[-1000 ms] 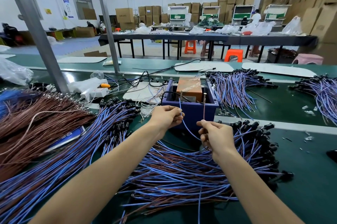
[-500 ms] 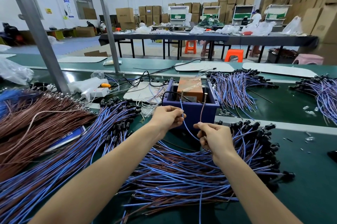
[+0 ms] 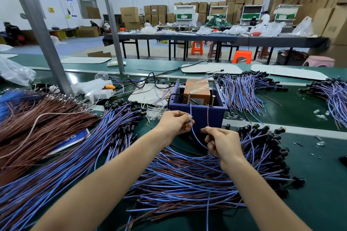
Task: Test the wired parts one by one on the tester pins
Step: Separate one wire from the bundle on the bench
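Observation:
A dark blue tester box [image 3: 199,113] with an orange block inside stands mid-table, two upright metal pins [image 3: 213,100] rising from its front rim. My left hand [image 3: 175,123] pinches a blue wire [image 3: 191,116] whose tip points up toward the left pin. My right hand [image 3: 220,141] pinches the brown wire [image 3: 207,116] of the same part, its tip reaching up near the right pin. Whether the tips touch the pins is unclear. Below my hands lies a pile of blue-and-brown wired parts [image 3: 187,180] with black ends.
More wire bundles lie at the left [image 3: 65,148], behind the box [image 3: 242,90] and at the far right [image 3: 334,91]. A brown wire heap [image 3: 37,118] fills the far left. A white power strip [image 3: 97,93] and grey posts [image 3: 41,29] stand behind.
Both hands have dropped slightly toward me, the right one more, while keeping hold of the blue and brown wires in front of the tester box.

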Demonstrator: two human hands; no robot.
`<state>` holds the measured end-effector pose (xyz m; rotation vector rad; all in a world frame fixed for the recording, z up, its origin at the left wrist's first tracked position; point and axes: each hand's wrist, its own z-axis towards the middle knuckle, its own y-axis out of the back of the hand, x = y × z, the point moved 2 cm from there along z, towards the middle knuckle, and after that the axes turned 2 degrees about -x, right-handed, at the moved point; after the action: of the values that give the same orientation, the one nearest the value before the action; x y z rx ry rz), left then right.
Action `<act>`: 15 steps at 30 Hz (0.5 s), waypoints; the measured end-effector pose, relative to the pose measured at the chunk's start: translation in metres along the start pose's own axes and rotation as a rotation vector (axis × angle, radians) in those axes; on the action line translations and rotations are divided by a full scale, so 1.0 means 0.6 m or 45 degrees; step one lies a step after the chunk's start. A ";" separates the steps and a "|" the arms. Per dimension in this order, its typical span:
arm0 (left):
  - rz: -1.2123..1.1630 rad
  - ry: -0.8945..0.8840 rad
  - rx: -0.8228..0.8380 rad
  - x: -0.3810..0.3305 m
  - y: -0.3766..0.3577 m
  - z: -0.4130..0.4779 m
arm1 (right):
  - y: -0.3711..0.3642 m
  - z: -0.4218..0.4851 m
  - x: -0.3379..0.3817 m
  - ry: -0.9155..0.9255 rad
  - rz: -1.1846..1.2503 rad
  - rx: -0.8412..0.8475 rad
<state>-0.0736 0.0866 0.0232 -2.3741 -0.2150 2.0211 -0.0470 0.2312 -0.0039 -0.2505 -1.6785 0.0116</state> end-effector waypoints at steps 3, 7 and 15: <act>-0.044 -0.008 -0.046 -0.004 0.003 0.002 | 0.002 0.000 0.002 0.006 0.021 -0.043; -0.061 -0.002 -0.064 -0.005 0.007 0.002 | 0.001 -0.001 0.003 0.031 0.018 -0.064; -0.097 0.003 -0.055 -0.004 0.014 -0.002 | 0.000 -0.003 0.003 0.040 0.013 -0.109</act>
<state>-0.0717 0.0782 0.0246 -2.3547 -0.3465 1.9999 -0.0457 0.2312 -0.0019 -0.3224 -1.6482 -0.0560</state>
